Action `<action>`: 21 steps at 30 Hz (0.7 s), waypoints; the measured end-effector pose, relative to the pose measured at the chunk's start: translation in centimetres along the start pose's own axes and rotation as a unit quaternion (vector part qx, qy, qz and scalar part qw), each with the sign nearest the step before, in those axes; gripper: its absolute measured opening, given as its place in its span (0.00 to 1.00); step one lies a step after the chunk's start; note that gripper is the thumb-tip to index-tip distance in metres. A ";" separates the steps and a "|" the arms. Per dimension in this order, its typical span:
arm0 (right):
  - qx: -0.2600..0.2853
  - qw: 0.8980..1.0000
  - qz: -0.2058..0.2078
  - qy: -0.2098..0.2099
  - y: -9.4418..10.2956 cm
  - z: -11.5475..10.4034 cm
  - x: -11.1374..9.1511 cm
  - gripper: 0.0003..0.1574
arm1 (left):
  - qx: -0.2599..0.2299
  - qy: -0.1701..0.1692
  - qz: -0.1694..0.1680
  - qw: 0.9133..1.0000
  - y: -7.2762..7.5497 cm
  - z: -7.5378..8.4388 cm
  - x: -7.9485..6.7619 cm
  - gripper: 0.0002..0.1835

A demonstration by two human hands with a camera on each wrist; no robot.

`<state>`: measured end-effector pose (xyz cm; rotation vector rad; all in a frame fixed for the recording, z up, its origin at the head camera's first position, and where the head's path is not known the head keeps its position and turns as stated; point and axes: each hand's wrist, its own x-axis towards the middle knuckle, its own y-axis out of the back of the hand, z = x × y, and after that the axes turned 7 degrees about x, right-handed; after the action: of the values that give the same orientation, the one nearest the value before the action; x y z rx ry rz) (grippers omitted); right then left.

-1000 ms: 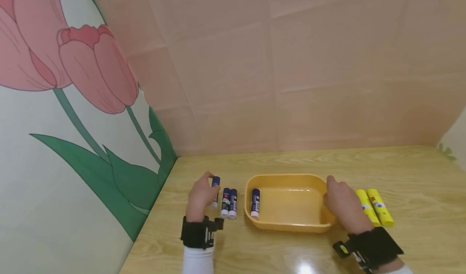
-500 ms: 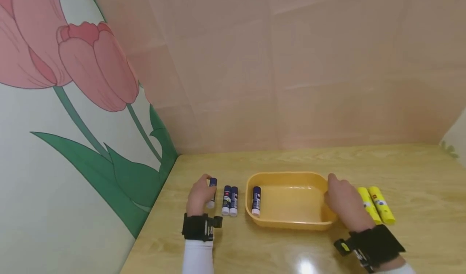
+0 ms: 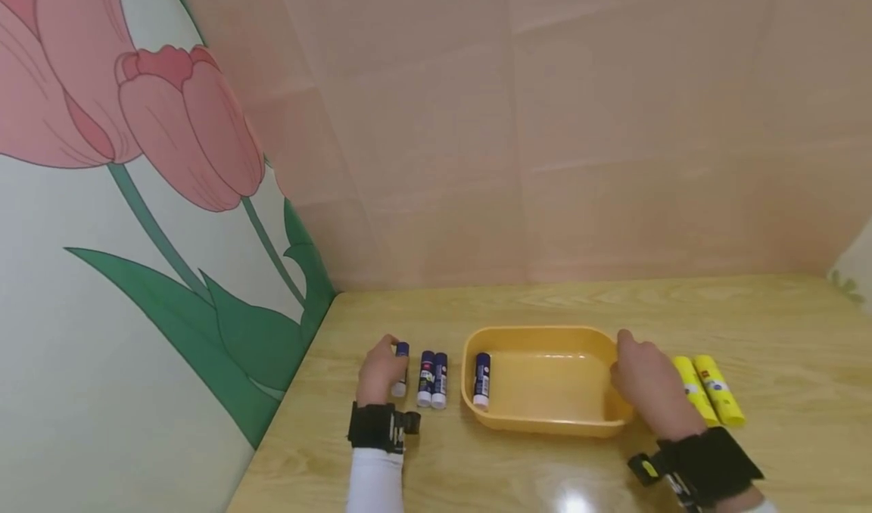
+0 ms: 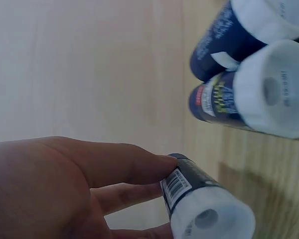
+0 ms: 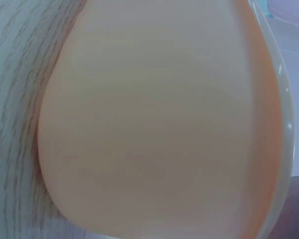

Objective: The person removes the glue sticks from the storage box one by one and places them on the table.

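In the head view my left hand (image 3: 381,371) pinches a dark blue glue stick (image 3: 401,369) with a white end. Close up in the left wrist view, thumb and fingers hold that glue stick (image 4: 209,209) by its blue part, white end toward the camera. Just to its right, two similar glue sticks (image 3: 425,379) lie side by side on the table. Another blue glue stick (image 3: 481,380) lies inside the yellow tray (image 3: 545,425), along its left wall. My right hand (image 3: 650,380) grips the tray's right rim; its fingertips are hidden.
Two yellow tubes (image 3: 720,390) lie to the right of my right hand, which partly covers one. The wooden table (image 3: 450,475) meets a pinkish covered wall (image 3: 545,157) behind and a tulip-painted wall (image 3: 170,286) at the left.
My left hand has carried its glue stick slightly left, away from the neighbouring pair, and lowered it a little. The right hand and the tray look unmoved.
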<state>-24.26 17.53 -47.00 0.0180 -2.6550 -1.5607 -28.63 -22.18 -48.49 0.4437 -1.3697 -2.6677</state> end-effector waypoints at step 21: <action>0.002 1.000 0.012 0.016 -0.3 0.2 -0.1 0.13 | 0.007 0.012 -0.026 1.000 -1.3 -0.5 0.8 0.22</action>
<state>-24.21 17.57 -47.34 0.0104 -2.6243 -1.5359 -29.22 -22.00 -49.95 0.5166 -1.3909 -2.6854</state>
